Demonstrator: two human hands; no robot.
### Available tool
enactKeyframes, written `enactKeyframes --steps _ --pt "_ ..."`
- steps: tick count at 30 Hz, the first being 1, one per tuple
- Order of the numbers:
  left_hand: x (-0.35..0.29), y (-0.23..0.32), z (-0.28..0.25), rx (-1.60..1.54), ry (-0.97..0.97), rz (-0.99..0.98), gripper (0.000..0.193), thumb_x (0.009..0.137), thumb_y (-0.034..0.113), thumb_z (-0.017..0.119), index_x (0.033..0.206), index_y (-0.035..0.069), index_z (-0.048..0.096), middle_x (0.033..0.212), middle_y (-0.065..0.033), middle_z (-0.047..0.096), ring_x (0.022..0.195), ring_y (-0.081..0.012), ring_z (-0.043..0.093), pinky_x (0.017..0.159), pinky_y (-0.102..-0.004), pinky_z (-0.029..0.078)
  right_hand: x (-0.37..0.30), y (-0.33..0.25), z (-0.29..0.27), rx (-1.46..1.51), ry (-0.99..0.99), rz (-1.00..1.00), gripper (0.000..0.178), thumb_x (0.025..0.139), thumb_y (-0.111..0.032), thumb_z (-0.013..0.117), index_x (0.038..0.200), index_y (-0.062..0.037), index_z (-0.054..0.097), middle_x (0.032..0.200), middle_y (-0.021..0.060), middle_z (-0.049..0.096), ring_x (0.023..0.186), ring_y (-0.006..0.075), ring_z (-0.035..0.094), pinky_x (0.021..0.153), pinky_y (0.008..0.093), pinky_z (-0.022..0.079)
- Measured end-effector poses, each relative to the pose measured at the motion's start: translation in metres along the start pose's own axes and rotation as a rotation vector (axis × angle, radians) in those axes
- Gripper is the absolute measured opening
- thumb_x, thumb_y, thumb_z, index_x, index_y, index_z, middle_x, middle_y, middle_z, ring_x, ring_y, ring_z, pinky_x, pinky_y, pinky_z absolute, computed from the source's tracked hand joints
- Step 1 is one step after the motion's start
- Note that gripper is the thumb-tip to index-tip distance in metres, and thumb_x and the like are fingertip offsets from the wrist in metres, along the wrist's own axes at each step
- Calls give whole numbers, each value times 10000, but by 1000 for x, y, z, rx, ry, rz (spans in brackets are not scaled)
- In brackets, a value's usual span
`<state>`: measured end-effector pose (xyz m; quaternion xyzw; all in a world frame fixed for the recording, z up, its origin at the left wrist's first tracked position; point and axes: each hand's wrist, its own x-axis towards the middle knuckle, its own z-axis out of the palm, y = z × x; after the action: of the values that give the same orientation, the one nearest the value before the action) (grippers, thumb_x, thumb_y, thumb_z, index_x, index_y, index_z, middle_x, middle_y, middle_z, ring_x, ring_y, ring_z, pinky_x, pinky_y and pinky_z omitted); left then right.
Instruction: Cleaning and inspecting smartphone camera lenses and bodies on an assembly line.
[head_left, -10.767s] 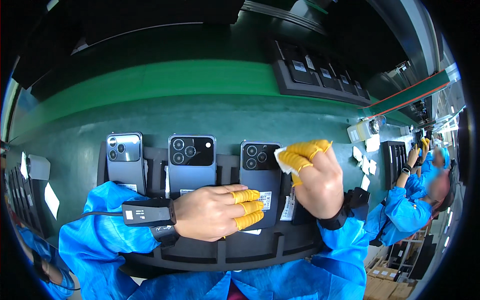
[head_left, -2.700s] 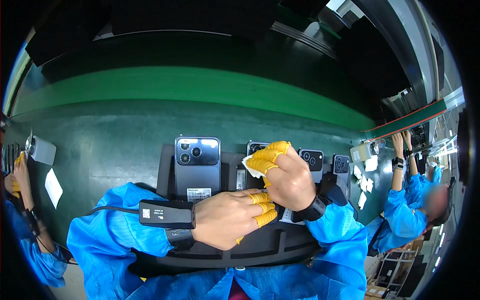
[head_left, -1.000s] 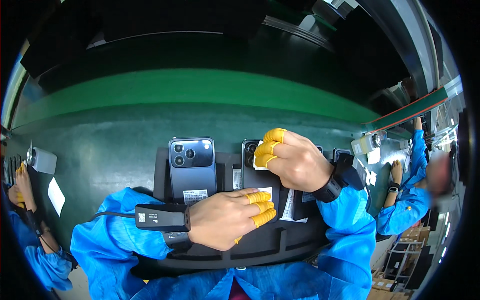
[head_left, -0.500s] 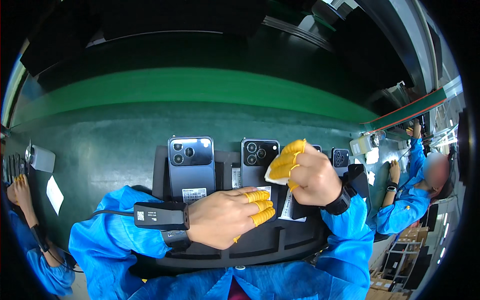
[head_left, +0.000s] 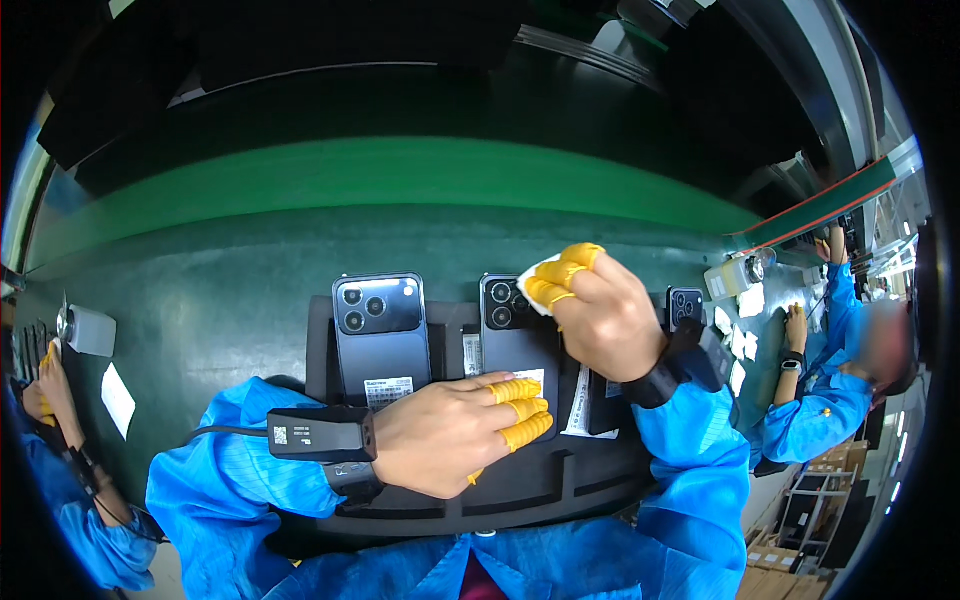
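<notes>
A dark phone point(head_left: 515, 352) lies back up in a black foam tray point(head_left: 400, 522), its camera block at the far end. My left hand point(head_left: 440, 437), in yellow finger cots, rests over its lower part with fingers extended, partly covering a white label. My right hand point(head_left: 612, 322), also in yellow cots, pinches a folded white wipe point(head_left: 534, 287) against the upper right of that phone, beside the lenses. To the left lies a bluish phone point(head_left: 382, 350) with a white label. Another phone point(head_left: 684, 303) shows beyond my right wrist.
A clear bottle point(head_left: 92, 330) and white paper point(head_left: 117, 400) are at left. Another bottle point(head_left: 728, 278) and crumpled wipes point(head_left: 738, 342) lie at right. A green ledge point(head_left: 400, 170) runs along the back. Co-workers sit on both sides, with one person's hand point(head_left: 795, 328) near the wipes.
My right hand has moved away from me and slightly left with the wipe, up to the phone's camera area. My left hand stays on the phone's lower part.
</notes>
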<state>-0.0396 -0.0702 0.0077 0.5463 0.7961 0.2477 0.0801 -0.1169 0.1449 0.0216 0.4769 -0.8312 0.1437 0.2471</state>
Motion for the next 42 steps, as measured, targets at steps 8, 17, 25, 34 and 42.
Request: enactKeyframes --steps 8,17,25,34,42 --pt "2 0 0 -12 40 -2 692 652 115 625 1330 10 532 1282 -161 585 1211 -257 564 1164 -409 333 -33 -20 -23 206 -118 59 233 488 -32 656 717 -22 693 760 86 587 766 273 596 679 346 532" --pt "8 0 3 -15 53 2 682 643 113 626 1313 13 546 1266 -179 589 1203 -264 569 1154 -405 347 -21 -19 -14 -27 33 80 356 563 -15 636 909 33 705 878 118 636 837 275 610 752 357 549" --pt "5 -2 6 0 113 68 628 643 121 638 1239 -63 570 1114 -168 626 1184 -322 567 1122 -374 377 -28 -48 -20 21 -111 92 383 549 -49 625 914 50 686 859 119 617 805 273 596 695 349 538" --pt "4 -1 2 -38 40 8 624 633 127 644 1231 -47 588 1063 -152 631 1159 -341 571 1056 -363 430 -12 -40 5 33 -32 -71 323 536 -103 636 827 32 677 865 119 598 821 279 588 718 364 536" --pt "3 -2 7 7 113 32 646 635 127 651 1251 -52 571 1098 -167 627 1196 -348 556 1079 -372 414 -18 -41 -7 53 -106 30 328 533 -103 629 831 24 683 822 99 597 787 278 591 714 364 537"
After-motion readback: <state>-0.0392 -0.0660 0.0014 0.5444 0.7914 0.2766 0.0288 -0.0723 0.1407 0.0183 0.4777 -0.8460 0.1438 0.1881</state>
